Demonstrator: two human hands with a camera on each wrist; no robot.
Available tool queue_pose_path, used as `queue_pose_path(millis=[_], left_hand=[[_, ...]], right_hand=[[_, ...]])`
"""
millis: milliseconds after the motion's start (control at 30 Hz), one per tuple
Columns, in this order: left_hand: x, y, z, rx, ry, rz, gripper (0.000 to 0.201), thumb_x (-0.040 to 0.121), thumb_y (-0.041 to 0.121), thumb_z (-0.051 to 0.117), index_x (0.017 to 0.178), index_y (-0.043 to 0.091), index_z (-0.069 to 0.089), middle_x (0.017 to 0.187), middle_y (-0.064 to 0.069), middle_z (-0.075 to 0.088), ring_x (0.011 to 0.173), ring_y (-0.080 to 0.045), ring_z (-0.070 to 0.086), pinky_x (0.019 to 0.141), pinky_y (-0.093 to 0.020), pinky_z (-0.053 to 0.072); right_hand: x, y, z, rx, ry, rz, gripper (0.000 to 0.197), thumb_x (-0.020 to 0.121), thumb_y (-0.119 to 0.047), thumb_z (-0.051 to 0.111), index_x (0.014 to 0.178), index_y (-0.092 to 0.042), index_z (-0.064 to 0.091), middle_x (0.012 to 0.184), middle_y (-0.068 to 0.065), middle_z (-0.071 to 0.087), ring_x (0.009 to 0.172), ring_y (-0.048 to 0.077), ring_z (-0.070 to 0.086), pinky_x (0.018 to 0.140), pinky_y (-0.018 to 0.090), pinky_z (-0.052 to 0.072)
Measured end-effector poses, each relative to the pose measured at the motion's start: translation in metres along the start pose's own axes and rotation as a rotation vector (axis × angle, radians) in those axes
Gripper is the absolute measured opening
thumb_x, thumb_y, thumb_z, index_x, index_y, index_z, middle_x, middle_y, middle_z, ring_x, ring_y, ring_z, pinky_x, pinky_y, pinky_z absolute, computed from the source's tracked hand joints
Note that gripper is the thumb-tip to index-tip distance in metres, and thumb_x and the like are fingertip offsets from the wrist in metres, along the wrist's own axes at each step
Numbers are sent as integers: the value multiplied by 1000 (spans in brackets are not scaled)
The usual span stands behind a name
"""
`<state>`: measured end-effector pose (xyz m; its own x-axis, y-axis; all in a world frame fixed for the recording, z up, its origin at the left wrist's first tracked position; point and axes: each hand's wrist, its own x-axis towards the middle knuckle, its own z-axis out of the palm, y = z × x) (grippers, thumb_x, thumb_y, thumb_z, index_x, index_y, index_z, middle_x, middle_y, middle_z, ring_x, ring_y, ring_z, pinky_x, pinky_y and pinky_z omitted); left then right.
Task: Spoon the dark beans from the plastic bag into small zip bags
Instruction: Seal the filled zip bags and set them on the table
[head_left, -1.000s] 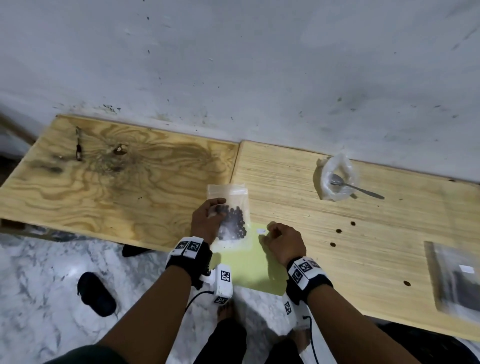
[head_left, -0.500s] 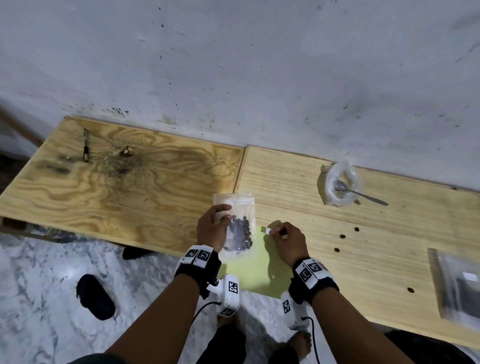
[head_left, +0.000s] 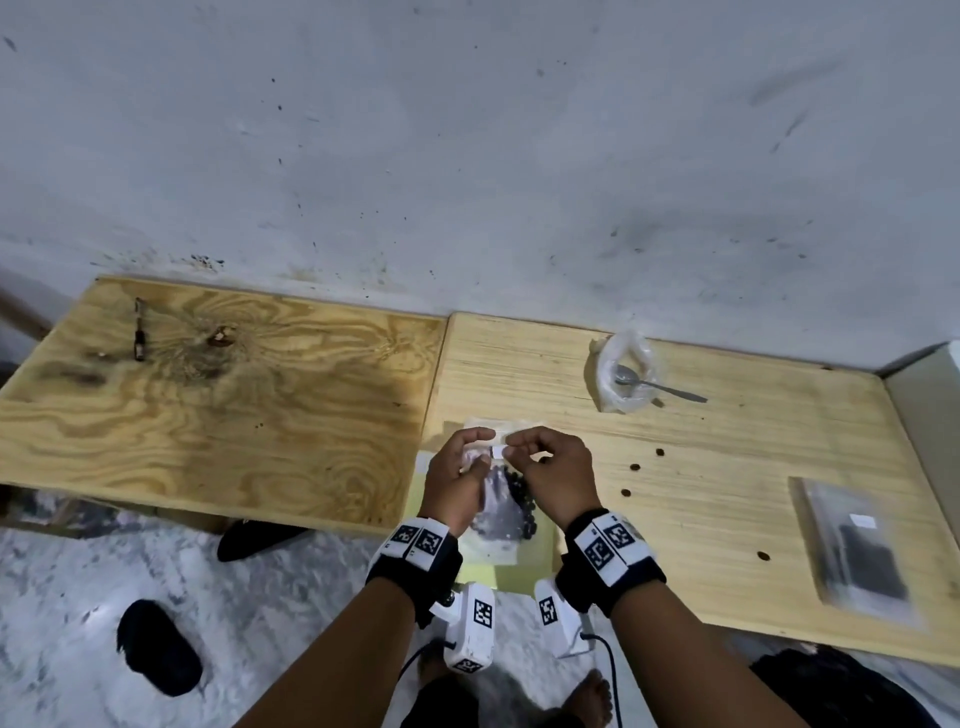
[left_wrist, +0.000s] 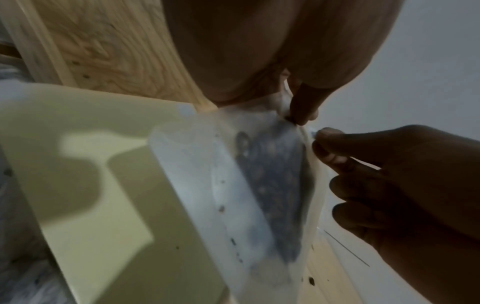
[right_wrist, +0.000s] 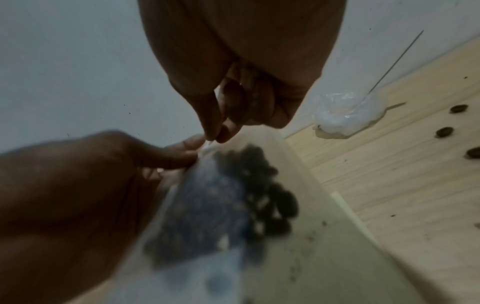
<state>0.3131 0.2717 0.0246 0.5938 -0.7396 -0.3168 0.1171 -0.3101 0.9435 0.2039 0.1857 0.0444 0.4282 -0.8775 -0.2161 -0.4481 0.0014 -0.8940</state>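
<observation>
A small clear zip bag (head_left: 498, 512) with dark beans (head_left: 517, 499) in its lower half hangs above the table's front edge. My left hand (head_left: 457, 478) grips it near the top. My right hand (head_left: 550, 470) pinches a small white sticker (head_left: 498, 452) against the bag's upper part. The wrist views show the same bag (left_wrist: 259, 185) (right_wrist: 223, 205) between both hands, blurred. The larger plastic bag (head_left: 623, 371) sits at the back right with a metal spoon (head_left: 660, 387) resting in it.
A pale green sheet (head_left: 519, 566) lies under the bag at the table's front edge. Several loose beans (head_left: 634, 466) dot the right board. A pile of filled zip bags (head_left: 862, 545) lies at the far right. Dark footwear (head_left: 158, 647) sits on the marble floor.
My left hand has lifted the zip bag off the table. My right hand has brought the white sticker from the green sheet up to the bag's top.
</observation>
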Motion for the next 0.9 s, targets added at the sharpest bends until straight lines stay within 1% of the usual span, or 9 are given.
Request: queue_pose_path(millis=[67,200,267,333,433,567,667,767,900], left_hand=[[-4,0,7,-20,-31,-13,36,90,0,54,102,32,67,101,-1,68,84,-18,51,66,-29,42],[-11,6,18,-68,-43,-45,38,88,-5,53,100,27,68,101,-4,68,64,-14,52,54,-21,41],[-14,6,21,-93,-24,-44,29,88,0,59,102,23,69,102,-1,69,70,-14,59,63,-21,45],[-15,4,21,-72,12,-26,21,89,7,64,98,24,70,101,7,70,91,-13,65,81,-26,49],[-14,2,22,22,57,9,19,89,10,66,90,29,69,98,15,69,99,-3,62,91,-30,47],[-15,3,23,79,59,25,22,89,9,66,88,31,68,96,15,68,95,4,59,83,-22,44],[-17,3,23,31,10,-10,24,86,4,67,98,25,69,102,14,65,92,11,58,75,-11,43],[-19,0,23,14,-6,-16,28,85,-2,66,105,17,69,108,10,64,80,23,58,65,-1,43],[-18,2,22,-40,-23,-26,30,84,-5,66,106,15,69,104,14,60,76,22,58,65,-1,44]], right_hand=[[-5,0,-1,-50,76,16,15,80,-11,74,81,-26,72,69,-12,67,66,0,62,67,22,48],[-17,-1,-10,-111,162,73,17,76,-21,76,84,-29,63,70,-10,68,66,6,64,64,28,50],[-21,0,-14,-145,208,63,25,74,-27,80,87,-29,59,81,-12,63,71,3,59,62,25,44],[-22,4,-16,-160,247,59,38,71,-33,85,93,-27,54,95,-12,54,80,2,52,64,20,37],[-22,10,-19,-36,207,154,48,67,-34,89,94,-23,51,97,-8,56,85,9,54,69,26,41],[-21,19,-19,58,197,183,43,67,-29,89,88,-22,51,80,-1,60,68,16,57,67,34,48],[-21,20,-21,42,196,152,42,69,-26,88,85,-24,50,81,0,61,69,17,58,71,39,51],[-22,24,-24,52,142,141,42,67,-24,89,86,-26,52,84,-2,60,73,17,58,75,41,53],[-25,24,-23,40,155,127,41,67,-23,88,84,-29,51,83,-4,60,74,16,60,73,42,53]])
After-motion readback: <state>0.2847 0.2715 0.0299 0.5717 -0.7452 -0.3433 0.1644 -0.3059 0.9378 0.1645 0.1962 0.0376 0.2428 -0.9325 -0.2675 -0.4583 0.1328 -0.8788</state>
